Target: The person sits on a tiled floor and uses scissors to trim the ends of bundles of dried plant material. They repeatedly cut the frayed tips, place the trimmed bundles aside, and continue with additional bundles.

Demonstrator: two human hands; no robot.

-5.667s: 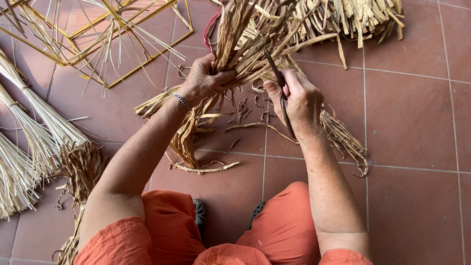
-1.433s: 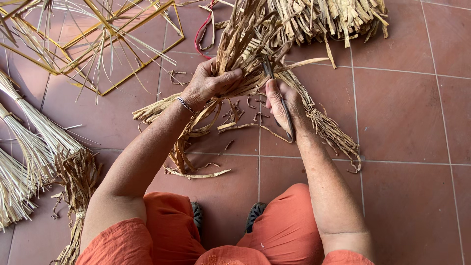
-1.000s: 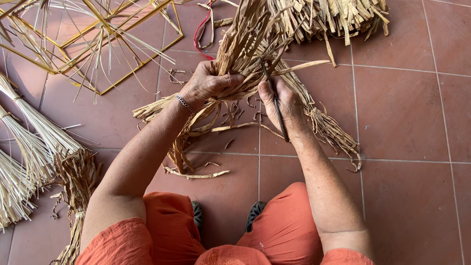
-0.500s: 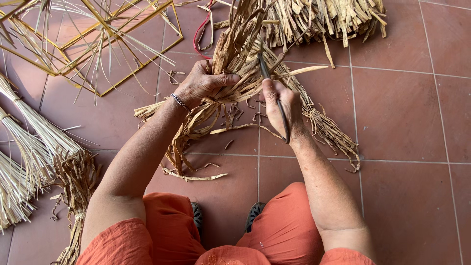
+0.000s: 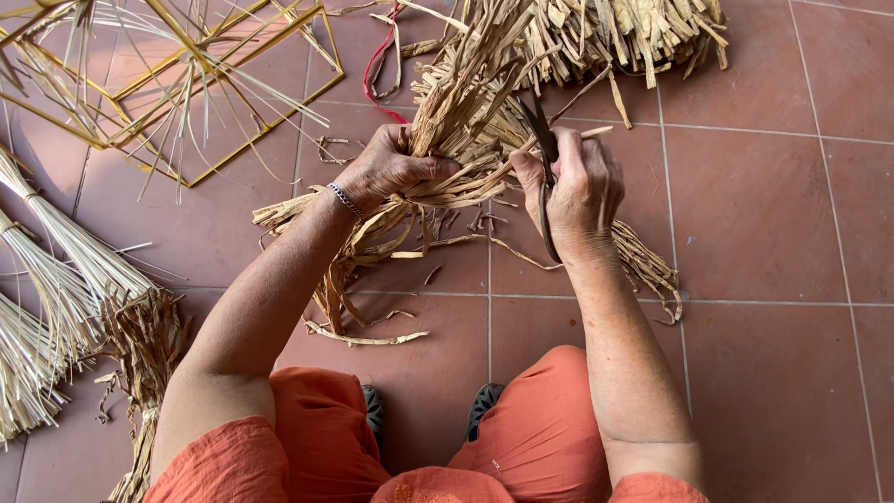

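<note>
My left hand [image 5: 386,169] grips a thick bundle of dry straw strips [image 5: 456,112] that rises from the tiled floor; a metal bracelet sits on that wrist. My right hand [image 5: 577,191] holds dark scissors [image 5: 543,154], blades pointing up and touching the bundle just right of the left hand. Loose ends of the bundle [image 5: 354,279] hang down below my left hand. Cut straw scraps [image 5: 368,335] lie on the tiles in front of my knees.
A pile of flat straw pieces [image 5: 624,37] lies at the top. A frame of yellow sticks [image 5: 186,84] lies at top left. Tied straw brooms [image 5: 56,279] lie at the left. A red cord [image 5: 377,70] runs beside the bundle. My orange trousers [image 5: 521,438] fill the bottom.
Both hands have shifted slightly upward on the bundle. The scissors' blades have moved closer into the straw beside my left hand.
</note>
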